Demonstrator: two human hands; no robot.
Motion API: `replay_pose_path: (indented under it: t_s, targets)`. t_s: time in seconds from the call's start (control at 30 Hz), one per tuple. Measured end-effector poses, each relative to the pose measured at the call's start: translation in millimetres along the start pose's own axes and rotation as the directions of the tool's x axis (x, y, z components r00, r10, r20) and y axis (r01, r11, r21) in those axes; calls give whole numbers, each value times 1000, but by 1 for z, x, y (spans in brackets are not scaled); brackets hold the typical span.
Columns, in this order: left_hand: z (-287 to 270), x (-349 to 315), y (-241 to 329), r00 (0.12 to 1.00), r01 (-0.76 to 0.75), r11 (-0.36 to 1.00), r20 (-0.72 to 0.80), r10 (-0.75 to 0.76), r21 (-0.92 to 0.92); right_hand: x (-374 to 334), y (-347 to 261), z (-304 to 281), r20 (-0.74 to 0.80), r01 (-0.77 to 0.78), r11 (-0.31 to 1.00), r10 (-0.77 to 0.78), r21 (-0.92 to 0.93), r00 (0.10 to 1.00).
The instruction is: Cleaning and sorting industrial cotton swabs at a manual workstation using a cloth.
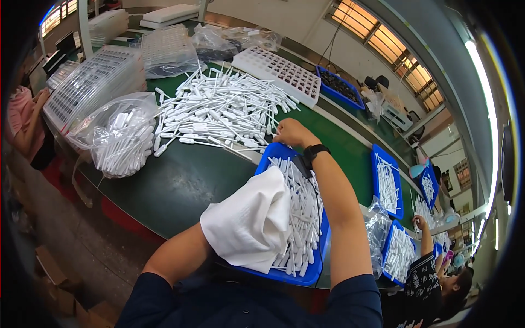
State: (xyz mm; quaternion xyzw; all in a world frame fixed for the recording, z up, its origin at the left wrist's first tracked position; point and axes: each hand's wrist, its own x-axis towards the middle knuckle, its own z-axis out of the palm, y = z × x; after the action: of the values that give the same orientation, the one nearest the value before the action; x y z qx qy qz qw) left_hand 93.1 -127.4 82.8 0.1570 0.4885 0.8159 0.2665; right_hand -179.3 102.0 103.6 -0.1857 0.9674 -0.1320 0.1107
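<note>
A white cloth covers my left hand, so its fingers are hidden; it lies over the near left part of a blue tray. That tray is full of white plastic sticks with thicker, flattened ends. My right hand, with a black band on the wrist, is at the tray's far rim, beside a large heap of the same white sticks. Its fingers are curled together at the edge of the heap; what they hold is hard to make out. A dark cord runs down from the wristband over the tray.
Left of the heap stands a clear bag of white sticks, near stacked clear plastic trays. A white perforated block and a blue tray of dark parts lie behind. At right, blue trays stand near a co-worker.
</note>
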Motion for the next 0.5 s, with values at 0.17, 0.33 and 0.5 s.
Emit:
replay_pose_path:
  t_s: [0.17,0.33,0.5]
  targets:
    - [-12,12,-28,983,175,946,112,-149,-273,-25,-8,-12,-126,29,998,-21,61,992]
    - [2,10,-23,995,44,993,94,-34,-112,-47,-26,-17,-431,270,950,-181,155,884]
    - [7,12,-9,991,-108,991,93,100,81,-50,-49,-30,-471,299,843,-63,446,880]
